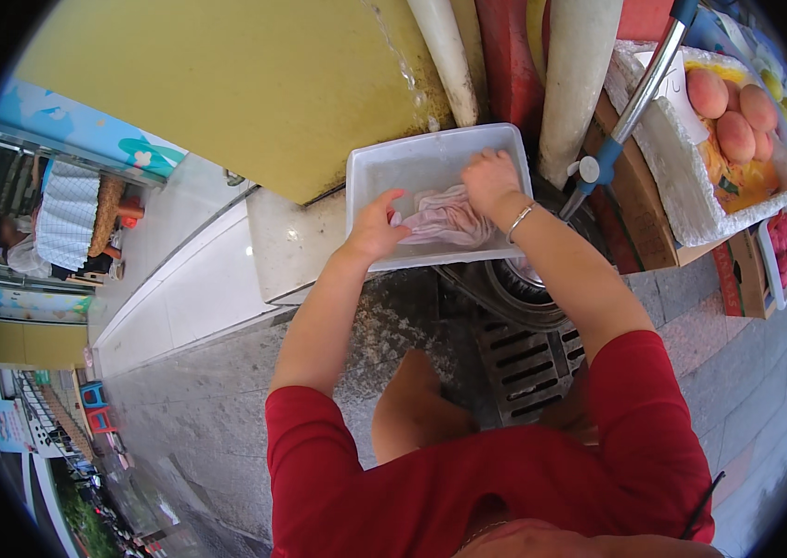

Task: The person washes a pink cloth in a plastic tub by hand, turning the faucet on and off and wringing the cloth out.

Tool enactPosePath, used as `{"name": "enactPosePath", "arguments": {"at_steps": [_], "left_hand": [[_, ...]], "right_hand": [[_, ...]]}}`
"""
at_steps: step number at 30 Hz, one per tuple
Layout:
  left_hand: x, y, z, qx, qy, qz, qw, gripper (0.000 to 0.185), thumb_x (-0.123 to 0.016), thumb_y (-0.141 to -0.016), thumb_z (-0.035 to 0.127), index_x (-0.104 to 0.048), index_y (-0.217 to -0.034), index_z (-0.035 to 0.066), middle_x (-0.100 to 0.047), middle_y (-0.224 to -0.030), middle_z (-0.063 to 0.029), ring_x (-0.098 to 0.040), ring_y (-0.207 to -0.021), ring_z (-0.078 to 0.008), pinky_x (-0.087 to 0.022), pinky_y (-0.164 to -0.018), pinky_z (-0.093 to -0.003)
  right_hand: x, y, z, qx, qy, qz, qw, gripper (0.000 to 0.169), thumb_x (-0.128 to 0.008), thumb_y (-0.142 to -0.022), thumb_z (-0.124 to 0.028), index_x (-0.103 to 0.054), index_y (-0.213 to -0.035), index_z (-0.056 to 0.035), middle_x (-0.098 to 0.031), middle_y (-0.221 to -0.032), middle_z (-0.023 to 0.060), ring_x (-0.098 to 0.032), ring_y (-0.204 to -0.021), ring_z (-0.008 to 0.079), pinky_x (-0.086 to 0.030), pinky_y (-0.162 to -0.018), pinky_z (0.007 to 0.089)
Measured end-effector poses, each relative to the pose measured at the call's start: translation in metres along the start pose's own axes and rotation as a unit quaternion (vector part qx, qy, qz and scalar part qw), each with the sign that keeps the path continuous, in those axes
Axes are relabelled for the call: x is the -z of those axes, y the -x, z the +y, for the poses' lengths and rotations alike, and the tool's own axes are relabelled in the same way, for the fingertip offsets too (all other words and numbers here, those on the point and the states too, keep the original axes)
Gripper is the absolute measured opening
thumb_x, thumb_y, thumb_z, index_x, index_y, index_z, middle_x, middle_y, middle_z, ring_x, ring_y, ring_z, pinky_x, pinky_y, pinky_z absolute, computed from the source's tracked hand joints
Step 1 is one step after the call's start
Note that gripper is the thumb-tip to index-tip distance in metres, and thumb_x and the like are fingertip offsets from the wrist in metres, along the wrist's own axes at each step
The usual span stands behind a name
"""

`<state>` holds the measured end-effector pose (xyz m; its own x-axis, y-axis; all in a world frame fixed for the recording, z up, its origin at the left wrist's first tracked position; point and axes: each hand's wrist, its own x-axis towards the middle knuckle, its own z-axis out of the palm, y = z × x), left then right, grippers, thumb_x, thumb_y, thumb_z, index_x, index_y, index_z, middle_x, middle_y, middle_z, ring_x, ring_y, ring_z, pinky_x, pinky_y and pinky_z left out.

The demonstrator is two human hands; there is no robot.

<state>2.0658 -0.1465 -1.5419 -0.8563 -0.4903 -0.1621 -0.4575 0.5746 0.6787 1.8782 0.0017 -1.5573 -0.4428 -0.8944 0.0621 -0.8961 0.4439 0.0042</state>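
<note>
A pale pink wet cloth lies bunched in a white rectangular plastic basin. My left hand is at the basin's left front, with the cloth's left end between thumb and fingers. My right hand, a bracelet on its wrist, presses curled fingers on the cloth's right end; its fingertips are partly hidden. A stream of water falls toward the basin's back edge. Its source is out of view.
White pipes and a yellow wall stand behind the basin. A metal pole leans at right, beside a foam box of mangoes. Below are a dark round container and a drain grate. A person sits far left.
</note>
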Motion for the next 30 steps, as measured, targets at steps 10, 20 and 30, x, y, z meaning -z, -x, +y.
{"name": "enactPosePath", "arguments": {"at_steps": [10,20,30], "left_hand": [[0.078,0.006,-0.008,0.001,-0.091,0.128,0.988,0.015,-0.068,-0.082,0.008,-0.064,-0.096,0.006,-0.061,-0.098,-0.0125,-0.058,-0.093,-0.0231,-0.047,-0.082,-0.0326],[0.054,0.010,-0.013,-0.011,0.259,0.207,0.943,0.022,-0.053,-0.091,-0.002,-0.053,-0.110,0.007,-0.055,-0.091,-0.0008,-0.050,-0.092,-0.0108,-0.038,-0.087,-0.0235],[0.010,0.012,-0.021,0.057,0.157,-0.023,0.986,0.029,-0.056,-0.092,0.005,-0.053,-0.120,0.010,-0.061,-0.091,-0.0031,-0.055,-0.088,-0.0120,-0.045,-0.081,-0.0263]], "right_hand": [[0.105,0.015,0.064,-0.058,-0.207,0.215,0.953,0.008,-0.068,-0.069,-0.018,-0.066,-0.068,-0.0102,-0.063,-0.080,0.0100,-0.059,-0.088,0.0300,-0.049,-0.078,0.0402],[0.075,0.047,0.047,0.033,-0.108,0.168,0.979,0.007,-0.065,-0.071,-0.017,-0.068,-0.072,-0.0107,-0.063,-0.079,0.0087,-0.059,-0.085,0.0278,-0.047,-0.078,0.0383],[0.054,0.021,0.017,0.062,0.007,-0.126,0.990,0.017,-0.061,-0.076,-0.019,-0.072,-0.087,-0.0117,-0.069,-0.098,0.0084,-0.056,-0.108,0.0253,-0.043,-0.087,0.0391]]}}
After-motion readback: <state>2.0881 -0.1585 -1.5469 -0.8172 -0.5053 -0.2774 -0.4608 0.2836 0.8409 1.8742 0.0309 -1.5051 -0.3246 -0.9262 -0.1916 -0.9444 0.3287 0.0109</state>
